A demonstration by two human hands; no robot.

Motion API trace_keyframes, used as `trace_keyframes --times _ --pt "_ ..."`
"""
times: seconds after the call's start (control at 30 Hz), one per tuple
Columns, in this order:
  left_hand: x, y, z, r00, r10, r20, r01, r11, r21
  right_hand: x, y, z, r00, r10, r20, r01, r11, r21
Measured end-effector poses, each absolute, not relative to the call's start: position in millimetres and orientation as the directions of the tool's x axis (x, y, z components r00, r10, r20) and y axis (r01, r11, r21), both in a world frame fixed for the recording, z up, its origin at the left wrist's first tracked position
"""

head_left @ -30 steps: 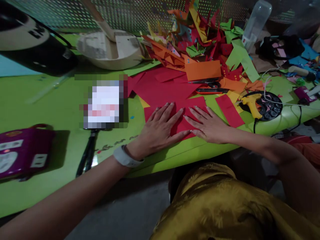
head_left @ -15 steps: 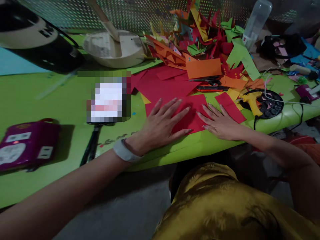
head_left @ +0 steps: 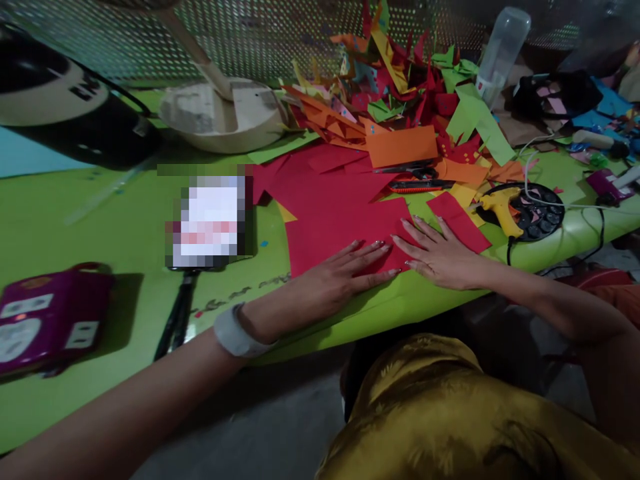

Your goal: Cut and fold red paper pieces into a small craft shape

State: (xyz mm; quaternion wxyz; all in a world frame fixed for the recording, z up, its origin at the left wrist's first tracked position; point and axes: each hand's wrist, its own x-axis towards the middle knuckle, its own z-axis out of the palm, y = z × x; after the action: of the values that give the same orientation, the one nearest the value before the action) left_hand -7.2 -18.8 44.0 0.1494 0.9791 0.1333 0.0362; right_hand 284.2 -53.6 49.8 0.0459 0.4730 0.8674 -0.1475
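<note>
A sheet of red paper lies near the front edge of the green-covered table. My left hand rests flat on its lower part, fingers stretched toward the right. On the sheet's right side my right hand presses with spread fingers, their tips close to those of the left. A smaller red paper strip lies just beyond the right hand. More red paper is spread behind the sheet. An orange-red cutter knife and dark scissors lie behind it too.
A heap of cut coloured paper stands at the back, beside a clear bottle. A yellow glue gun rests on a black round tray at right. To the left are a blurred-out device, a purple box and a pale bowl-shaped base.
My left hand has slid down toward the sheet's near edge, its fingers now pointing more to the right. My right hand stays nearly in place. The view has shifted slightly.
</note>
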Motion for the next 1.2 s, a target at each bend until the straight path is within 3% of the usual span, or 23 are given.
trace_keyframes --times 0.57,0.77,0.9,1.2 --pt "-92.8 -37.1 25.9 0.937 0.302 0.174 0.26 -0.938 0.229 295.9 -55.3 55.3 -0.585 0.771 -0.251 0.811 0.548 -0.206" --pt "-125.8 -42.9 24.3 0.918 0.38 0.115 0.336 -0.897 0.289 308.7 -57.3 54.6 -0.605 0.761 -0.233 0.796 0.568 -0.211" --pt "-134.0 -54.1 32.5 0.857 0.484 0.176 0.417 -0.853 0.315 311.2 -57.7 55.0 -0.606 0.76 -0.237 0.795 0.565 -0.223" --pt "-108.8 -54.2 51.5 0.79 0.521 0.323 0.46 -0.852 0.25 307.2 -59.3 55.5 -0.593 0.783 -0.188 0.801 0.55 -0.237"
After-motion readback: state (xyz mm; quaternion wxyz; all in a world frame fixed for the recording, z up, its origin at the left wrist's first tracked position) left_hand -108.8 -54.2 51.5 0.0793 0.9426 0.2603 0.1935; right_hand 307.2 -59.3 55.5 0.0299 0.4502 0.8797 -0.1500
